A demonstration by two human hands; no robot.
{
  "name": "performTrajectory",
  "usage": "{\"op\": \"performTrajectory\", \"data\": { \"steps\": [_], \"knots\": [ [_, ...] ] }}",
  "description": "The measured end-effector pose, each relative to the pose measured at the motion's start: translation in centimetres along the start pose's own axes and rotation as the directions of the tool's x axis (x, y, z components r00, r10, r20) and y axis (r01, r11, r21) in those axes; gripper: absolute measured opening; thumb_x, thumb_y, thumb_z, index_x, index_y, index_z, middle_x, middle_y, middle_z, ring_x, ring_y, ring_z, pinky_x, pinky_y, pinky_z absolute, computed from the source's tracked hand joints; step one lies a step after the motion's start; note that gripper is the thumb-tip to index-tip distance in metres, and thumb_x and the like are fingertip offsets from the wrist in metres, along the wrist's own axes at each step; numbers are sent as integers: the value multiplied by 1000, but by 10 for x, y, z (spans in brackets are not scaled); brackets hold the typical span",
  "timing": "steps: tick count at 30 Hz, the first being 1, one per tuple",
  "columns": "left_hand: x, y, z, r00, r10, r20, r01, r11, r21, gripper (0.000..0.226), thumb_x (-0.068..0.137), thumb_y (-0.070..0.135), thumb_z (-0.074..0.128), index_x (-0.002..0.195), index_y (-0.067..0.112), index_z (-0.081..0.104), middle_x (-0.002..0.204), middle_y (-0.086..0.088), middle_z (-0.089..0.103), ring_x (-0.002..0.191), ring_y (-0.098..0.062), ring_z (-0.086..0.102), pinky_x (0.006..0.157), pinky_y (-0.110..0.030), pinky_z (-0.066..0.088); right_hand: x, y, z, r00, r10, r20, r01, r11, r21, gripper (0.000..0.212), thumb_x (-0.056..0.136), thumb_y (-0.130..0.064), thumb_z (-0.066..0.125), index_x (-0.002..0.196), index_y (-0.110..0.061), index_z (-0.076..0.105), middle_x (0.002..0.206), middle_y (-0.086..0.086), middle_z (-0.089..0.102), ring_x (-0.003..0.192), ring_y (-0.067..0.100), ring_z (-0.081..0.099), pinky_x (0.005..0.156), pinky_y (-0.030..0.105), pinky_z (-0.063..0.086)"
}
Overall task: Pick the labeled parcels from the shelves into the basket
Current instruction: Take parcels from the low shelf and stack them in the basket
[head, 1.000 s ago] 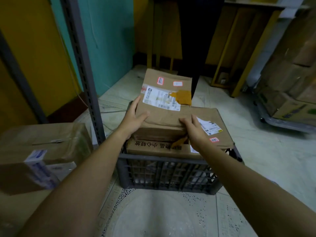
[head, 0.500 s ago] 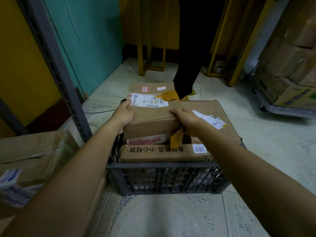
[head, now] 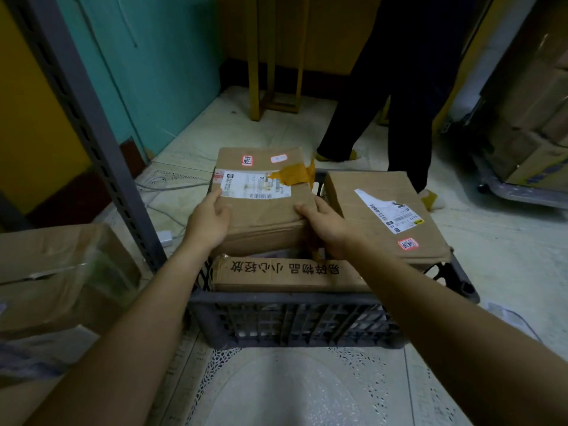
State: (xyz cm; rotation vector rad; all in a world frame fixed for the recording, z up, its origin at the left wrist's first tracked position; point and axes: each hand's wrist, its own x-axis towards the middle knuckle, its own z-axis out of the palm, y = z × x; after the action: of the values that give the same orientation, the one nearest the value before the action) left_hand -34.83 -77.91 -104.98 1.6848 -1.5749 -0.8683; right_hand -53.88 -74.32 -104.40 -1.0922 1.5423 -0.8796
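A brown labeled parcel [head: 261,192] with a white shipping label and yellow tape lies flat on top of the load in the dark plastic basket [head: 295,318] on the floor. My left hand [head: 210,221] holds its near left corner, thumb on top. My right hand [head: 325,224] grips its near right corner. A second labeled parcel [head: 381,216] lies to the right in the basket. A long box with printed black characters [head: 285,273] sits along the basket's near side.
A grey shelf upright [head: 89,127] rises at the left, with a taped parcel [head: 61,278] on the shelf beside it. A person in dark trousers [head: 399,96] stands just behind the basket. Stacked cartons on a trolley [head: 528,127] fill the right.
The parcel has gone down and to the left, from resting over the right parcel to lying flat in the basket's left half. Both hands stayed on its near corners.
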Motion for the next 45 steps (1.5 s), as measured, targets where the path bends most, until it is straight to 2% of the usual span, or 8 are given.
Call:
{"op": "performTrajectory", "data": {
  "steps": [8, 14, 19, 22, 33, 39, 42, 45],
  "knots": [
    [2, -20, 22, 993, 83, 87, -96, 983, 153, 49, 98, 23, 40, 145, 16, 28, 143, -14, 40, 128, -27, 41, 101, -30, 34, 13, 20, 1, 969, 238, -60, -241, 968, -63, 49, 96, -30, 41, 140, -12, 27, 130, 13, 50, 107, 25, 52, 90, 35, 42],
    [5, -18, 22, 990, 77, 120, -99, 977, 191, 49, 99, 27, 38, 146, 20, 25, 148, -12, 34, 133, -27, 35, 105, -32, 31, 6, 22, 10, 983, 28, -184, -72, 968, -239, 52, 96, -27, 43, 142, -14, 23, 142, 14, 41, 126, 30, 45, 101, 40, 38],
    [-19, -20, -7, 984, 99, 151, -147, 924, 353, 49, 98, 33, 37, 146, 26, 24, 154, -11, 20, 139, -31, 24, 112, -40, 25, -17, 12, 14, 950, -311, -36, 174, 620, -765, 62, 95, -35, 43, 148, -25, 12, 156, 9, 11, 142, 31, 16, 116, 47, 21],
    [-53, -22, -34, 967, 237, 94, -255, 889, 379, 47, 97, 25, 42, 143, 22, 32, 150, -12, 28, 137, -30, 29, 111, -38, 27, -40, 4, 18, 884, -432, 177, 365, 403, -839, 56, 96, -39, 39, 147, -26, 19, 156, 9, 13, 143, 29, 11, 117, 45, 13],
    [-270, -60, -153, 970, 153, -189, -20, 825, 565, 46, 92, 19, 44, 138, 14, 41, 136, -10, 51, 123, -29, 45, 100, -32, 32, -172, -3, 157, 354, -384, 853, 926, 12, -378, 56, 87, -43, 37, 134, -14, 47, 129, 18, 54, 109, 38, 55, 90, 44, 45],
    [-433, -96, -230, 905, -82, -416, 331, 751, 572, 43, 85, 25, 40, 123, 10, 56, 121, -17, 59, 111, -33, 53, 90, -34, 40, -301, 3, 242, 113, -286, 951, 993, 45, -105, 46, 93, -34, 47, 137, -24, 39, 128, 5, 56, 108, 25, 57, 80, 30, 44],
    [-493, -119, -257, 791, -216, -572, 507, 755, 415, 33, 91, 22, 45, 119, 9, 57, 118, -14, 59, 110, -29, 55, 89, -32, 42, -345, 8, 284, 24, -286, 958, 991, 136, 16, 44, 92, -34, 48, 134, -22, 42, 119, 6, 60, 103, 25, 59, 80, 31, 45],
    [-540, -149, -267, 562, -325, -760, 694, 685, 221, 30, 92, 21, 51, 121, 15, 55, 125, -10, 51, 116, -28, 49, 94, -33, 40, -380, 15, 324, 66, -301, 951, 956, 291, 25, 48, 92, -33, 50, 138, -23, 39, 127, 6, 53, 108, 22, 55, 83, 29, 43]
  ]
}}
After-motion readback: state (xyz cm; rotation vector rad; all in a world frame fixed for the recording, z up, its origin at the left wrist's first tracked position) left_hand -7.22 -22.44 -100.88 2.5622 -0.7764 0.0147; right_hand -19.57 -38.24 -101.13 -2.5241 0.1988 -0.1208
